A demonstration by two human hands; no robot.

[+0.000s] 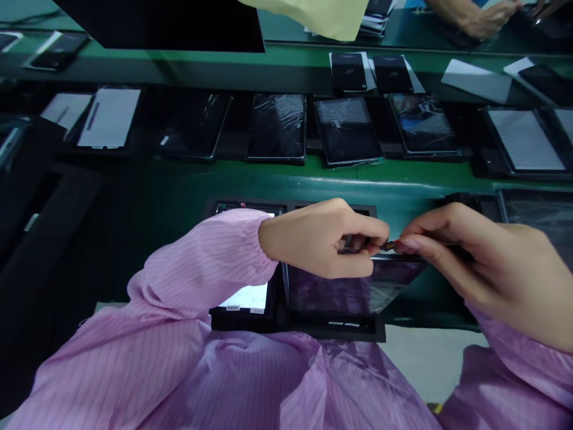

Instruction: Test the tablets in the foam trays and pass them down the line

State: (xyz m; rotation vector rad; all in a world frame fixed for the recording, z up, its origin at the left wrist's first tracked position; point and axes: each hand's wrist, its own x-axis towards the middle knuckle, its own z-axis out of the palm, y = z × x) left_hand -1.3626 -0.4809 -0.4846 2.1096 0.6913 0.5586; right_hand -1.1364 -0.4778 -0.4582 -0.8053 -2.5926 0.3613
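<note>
My left hand [326,242] reaches across from the left, its fingers curled inward and closed; what lies inside them is hidden. My right hand [487,257] pinches a tiny dark piece [389,245] with reddish-gold marks between thumb and forefinger. The left fingertips meet the piece's other end, and its kind is too small to tell. Just below the hands is a tablet [329,292] with a dark, glossy screen and clear film at its right corner. Beside it, partly behind my left sleeve, a second tablet [250,297] has a lit white screen. Both sit in a black tray [313,334].
Several tablets, among them a film-covered one [277,128], line a black rack across the green bench [358,185]. Dark phone-like devices [349,71] lie on white sheets behind. A black panel [170,24] and yellow paper [322,15] hang above. Another person's hand [490,21] is at top right.
</note>
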